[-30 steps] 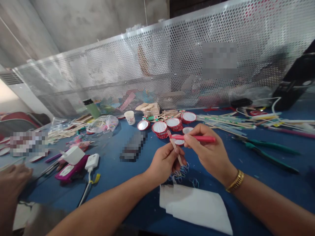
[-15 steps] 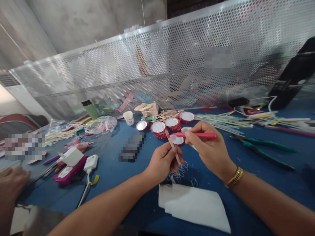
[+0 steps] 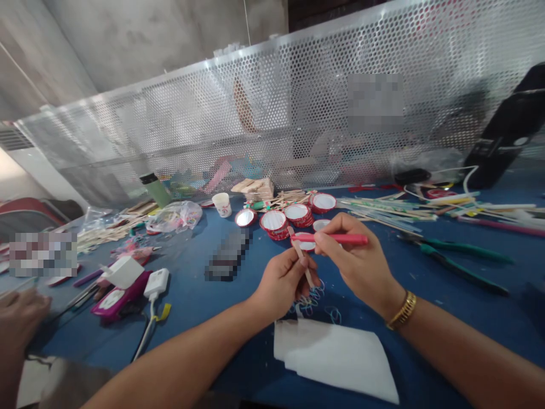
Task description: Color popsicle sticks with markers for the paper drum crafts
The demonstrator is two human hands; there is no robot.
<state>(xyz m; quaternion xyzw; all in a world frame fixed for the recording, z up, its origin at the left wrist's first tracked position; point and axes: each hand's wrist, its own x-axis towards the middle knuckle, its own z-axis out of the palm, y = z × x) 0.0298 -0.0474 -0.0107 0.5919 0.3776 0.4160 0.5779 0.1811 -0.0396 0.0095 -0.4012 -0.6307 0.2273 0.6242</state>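
My left hand is closed around a thin wooden stick that stands up tilted from the fist. My right hand grips a red pen held level, its tip touching the top of the stick. Both hands hover over the blue table. Loose coloured rubber bands lie just under the left hand.
Red-rimmed round lids cluster behind the hands. A white folded cloth lies near me. Green-handled pliers sit at right, white chargers and a magenta device at left. A perforated metal screen backs the table. Another person's hand is at far left.
The pen has slid left in my right hand toward the stick's top; both hands stay close together. The view has shifted slightly.
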